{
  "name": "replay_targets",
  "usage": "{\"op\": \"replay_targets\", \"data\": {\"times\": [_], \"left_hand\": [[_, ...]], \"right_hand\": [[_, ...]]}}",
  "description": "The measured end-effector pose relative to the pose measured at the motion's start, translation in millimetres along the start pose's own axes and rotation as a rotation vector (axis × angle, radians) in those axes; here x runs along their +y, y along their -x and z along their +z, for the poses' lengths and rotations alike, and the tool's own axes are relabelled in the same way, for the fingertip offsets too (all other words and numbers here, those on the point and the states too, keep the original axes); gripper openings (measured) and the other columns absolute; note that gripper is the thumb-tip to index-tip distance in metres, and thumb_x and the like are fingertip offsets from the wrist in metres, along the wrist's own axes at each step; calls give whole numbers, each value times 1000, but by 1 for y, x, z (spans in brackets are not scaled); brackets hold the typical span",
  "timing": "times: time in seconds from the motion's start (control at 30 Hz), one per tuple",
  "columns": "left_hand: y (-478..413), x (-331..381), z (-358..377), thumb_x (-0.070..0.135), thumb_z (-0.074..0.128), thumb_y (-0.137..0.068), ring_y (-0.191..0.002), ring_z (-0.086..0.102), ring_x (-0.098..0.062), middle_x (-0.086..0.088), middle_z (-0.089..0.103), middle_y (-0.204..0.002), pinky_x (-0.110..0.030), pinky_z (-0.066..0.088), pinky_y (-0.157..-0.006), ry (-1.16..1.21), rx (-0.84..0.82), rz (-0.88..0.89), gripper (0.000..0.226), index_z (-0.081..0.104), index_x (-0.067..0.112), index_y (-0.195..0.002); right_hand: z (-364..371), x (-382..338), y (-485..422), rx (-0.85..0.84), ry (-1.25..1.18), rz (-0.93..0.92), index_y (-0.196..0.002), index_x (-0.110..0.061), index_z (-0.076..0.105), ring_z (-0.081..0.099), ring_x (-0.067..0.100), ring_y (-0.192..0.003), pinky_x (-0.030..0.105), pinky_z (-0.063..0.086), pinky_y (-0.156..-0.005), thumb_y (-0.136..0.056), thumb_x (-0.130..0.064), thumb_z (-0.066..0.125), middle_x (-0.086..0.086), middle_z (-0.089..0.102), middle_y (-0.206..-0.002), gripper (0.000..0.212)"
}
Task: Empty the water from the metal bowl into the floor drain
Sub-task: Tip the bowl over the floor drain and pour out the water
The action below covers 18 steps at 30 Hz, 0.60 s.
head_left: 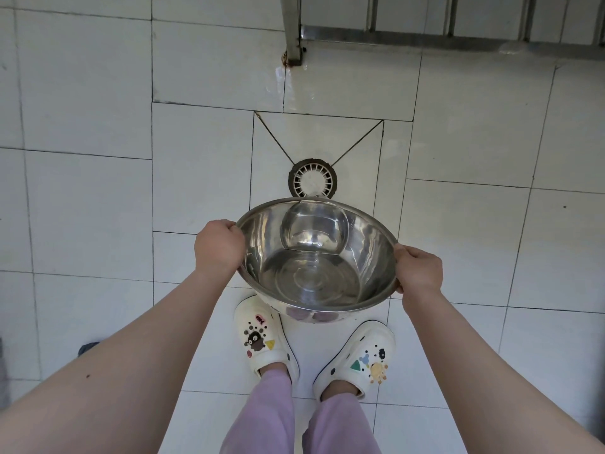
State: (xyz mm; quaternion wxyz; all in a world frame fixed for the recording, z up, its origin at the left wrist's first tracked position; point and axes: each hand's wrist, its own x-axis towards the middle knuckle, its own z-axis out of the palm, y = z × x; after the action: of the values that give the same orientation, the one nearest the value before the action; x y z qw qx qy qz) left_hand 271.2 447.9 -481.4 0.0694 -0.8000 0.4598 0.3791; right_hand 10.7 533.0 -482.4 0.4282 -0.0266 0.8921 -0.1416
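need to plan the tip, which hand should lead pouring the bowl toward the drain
Neither clearly: left hand and right hand grip opposite rims of the metal bowl, with the floor drain straight ahead.

Tiled wash area — white floor tiles [98,208], round floor drain [313,181], steel railing [425,37] above

White tiled floor [98,198], dark grout lines throughout. Round floor drain [313,181] with white slotted cover, set where diagonal tile cuts met. Two white clogs [262,339] planted nearby. Metal rack leg [293,44] stood farther off, wet sheen beside it.
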Motion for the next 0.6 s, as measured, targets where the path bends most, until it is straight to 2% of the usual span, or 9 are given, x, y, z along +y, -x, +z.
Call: {"op": "replay_targets", "data": {"times": [0.1,0.17,0.3,0.4,0.5,0.6], "left_hand": [[-4,0,0,3,38,-80,-64,37,-27,-16,46,-66,-30,33,-60,55,10,-57,27,61,-9,-75],[-6,0,0,4,39,-78,-65,35,-25,-15,45,-67,-30,32,-61,100,-1,-91,23,59,-2,-69],[-7,3,-1,4,42,-76,-64,29,-23,-12,37,-64,-29,26,-58,194,-1,-135,17,46,9,-60],[-8,6,-1,4,43,-75,-61,20,-23,-4,25,-56,-28,17,-52,250,9,-163,28,30,15,-52],[-8,11,-3,4,43,-74,-58,17,-21,-2,21,-55,-27,14,-51,298,24,-211,34,24,19,-50],[-10,14,-4,3,42,-72,-58,17,-21,-1,20,-54,-28,15,-52,340,25,-242,35,22,20,-49]], "right_hand": [[0,-3,1,-19,-16,18,-83,-3,71,37,25,-52,32,35,-53,-89,-18,52,10,51,-65,24],[0,-4,1,-25,-20,37,-84,-3,71,35,23,-48,30,34,-50,-89,-18,53,9,49,-63,24],[1,-4,-2,-23,-27,59,-89,6,67,37,24,-52,32,36,-54,-88,-17,54,11,48,-67,27],[1,-5,-2,-34,-55,79,-87,4,68,39,25,-58,32,38,-54,-88,-17,54,10,49,-67,25],[2,-6,-3,-47,-86,106,-76,-4,68,36,24,-58,28,35,-49,-88,-15,55,9,46,-64,21],[3,-6,-4,-55,-94,135,-57,-13,57,31,22,-49,25,32,-45,-87,-14,57,7,42,-56,30]]}}
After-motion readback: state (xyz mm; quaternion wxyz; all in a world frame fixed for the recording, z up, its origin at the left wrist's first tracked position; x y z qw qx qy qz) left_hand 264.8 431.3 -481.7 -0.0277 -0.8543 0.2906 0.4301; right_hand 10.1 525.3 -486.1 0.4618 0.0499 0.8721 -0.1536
